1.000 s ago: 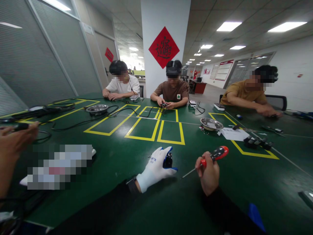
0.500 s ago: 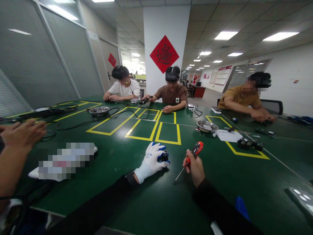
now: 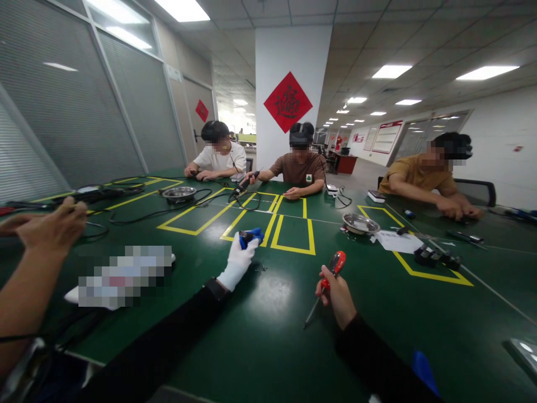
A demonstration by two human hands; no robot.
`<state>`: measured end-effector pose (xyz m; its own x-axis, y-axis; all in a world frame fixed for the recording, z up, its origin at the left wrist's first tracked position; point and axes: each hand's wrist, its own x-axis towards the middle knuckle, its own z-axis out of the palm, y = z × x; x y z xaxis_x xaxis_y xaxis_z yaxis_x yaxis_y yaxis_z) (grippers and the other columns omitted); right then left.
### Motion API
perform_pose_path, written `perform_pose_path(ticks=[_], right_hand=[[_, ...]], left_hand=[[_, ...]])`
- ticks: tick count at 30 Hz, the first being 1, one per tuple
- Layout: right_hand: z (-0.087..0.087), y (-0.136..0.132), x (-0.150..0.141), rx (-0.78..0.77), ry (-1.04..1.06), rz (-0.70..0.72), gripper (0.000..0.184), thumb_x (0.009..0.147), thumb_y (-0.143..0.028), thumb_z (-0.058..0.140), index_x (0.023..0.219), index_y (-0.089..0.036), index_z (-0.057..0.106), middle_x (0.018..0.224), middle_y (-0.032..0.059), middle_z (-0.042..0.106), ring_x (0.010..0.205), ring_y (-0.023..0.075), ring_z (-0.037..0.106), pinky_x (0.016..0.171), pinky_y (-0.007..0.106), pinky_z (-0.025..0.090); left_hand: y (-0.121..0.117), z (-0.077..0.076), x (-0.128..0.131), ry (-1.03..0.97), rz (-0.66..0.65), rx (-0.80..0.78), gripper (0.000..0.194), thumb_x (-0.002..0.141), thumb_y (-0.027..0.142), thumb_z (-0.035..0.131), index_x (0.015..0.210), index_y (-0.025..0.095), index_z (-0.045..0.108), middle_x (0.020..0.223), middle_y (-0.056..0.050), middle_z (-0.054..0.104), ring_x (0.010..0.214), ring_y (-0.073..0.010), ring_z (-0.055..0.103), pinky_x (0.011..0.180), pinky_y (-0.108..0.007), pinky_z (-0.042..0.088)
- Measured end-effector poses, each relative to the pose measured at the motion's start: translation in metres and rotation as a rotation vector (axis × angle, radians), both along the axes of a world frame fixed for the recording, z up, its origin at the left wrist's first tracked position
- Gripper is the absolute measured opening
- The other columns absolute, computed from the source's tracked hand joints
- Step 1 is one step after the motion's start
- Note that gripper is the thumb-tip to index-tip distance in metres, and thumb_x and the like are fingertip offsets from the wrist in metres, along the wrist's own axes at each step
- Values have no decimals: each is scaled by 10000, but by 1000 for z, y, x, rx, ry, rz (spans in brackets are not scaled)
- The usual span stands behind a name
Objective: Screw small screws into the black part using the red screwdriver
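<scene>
Gripping a red-and-black-handled screwdriver [image 3: 337, 261] with a thin metal shank, the bare right hand [image 3: 339, 295] had its fingers closed around the handle, which tilted up while the shank slanted down and to the left; whether its tip met the green counter [image 3: 268, 341] could not be told. Left of the screwdriver and well apart from it, the left hand [image 3: 238, 258], in a white knitted glove with blue-coated fingers, was clamped on a small black part [image 3: 244, 237], mostly hidden by the fingers. Tiny dark loose bits [image 3: 260, 268] lay between that glove and the screwdriver. Beyond the screwdriver, slightly to its right, stood a round shiny metal bowl [image 3: 361, 230], with a white sheet of paper [image 3: 398, 242] just beside it. Farther right of the screwdriver sat a row of black blocky pieces [image 3: 434, 257], near the paper.
</scene>
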<state>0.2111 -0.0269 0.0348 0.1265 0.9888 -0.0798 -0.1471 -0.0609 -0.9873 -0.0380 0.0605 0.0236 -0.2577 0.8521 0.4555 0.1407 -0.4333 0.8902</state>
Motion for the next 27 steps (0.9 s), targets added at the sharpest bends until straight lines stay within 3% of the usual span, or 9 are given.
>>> perform_pose_path(ticks=[2,6,9,14,20,27], right_hand=[[2,0,-1,-12,-26,2,436,742,-585,595,794,-164,493,449,-32,564,310,60,390,340,174,267],[5,-2,-6,-34,-80,-2,435,740,-588,597,787,-166,500,456,-30,563,322,66,400,344,179,282],[9,-4,-9,-50,-116,0,434,730,-588,608,771,-171,496,478,-29,563,346,72,415,355,186,310],[14,-5,-12,-102,-163,8,435,751,-591,581,790,-165,500,496,-35,546,382,74,424,377,187,338],[8,-2,-10,-104,-180,11,398,801,-558,545,806,-162,500,514,-36,547,392,68,415,379,179,324],[9,-1,-11,-112,-174,10,412,772,-568,576,796,-164,502,520,-32,549,404,77,429,376,184,330]], left_hand=[[19,-3,-30,61,371,-54,343,836,387,487,1086,153,471,999,-101,641,849,-181,642,780,-337,517],[41,-8,-87,112,562,-125,397,832,423,474,1121,154,425,920,-95,607,750,-206,603,715,-370,497],[50,-7,-111,194,540,-154,349,824,439,473,1043,168,468,801,-60,603,667,-206,582,667,-357,484],[63,-8,-123,341,439,-144,291,787,441,519,916,181,515,765,-27,600,718,-208,577,720,-334,462],[71,-14,-135,554,303,-62,332,764,427,567,977,172,547,910,-43,601,841,-202,568,793,-323,459],[79,-11,-154,1023,409,-92,325,720,242,594,1044,231,617,1103,-92,537,1000,-271,505,883,-381,422]])
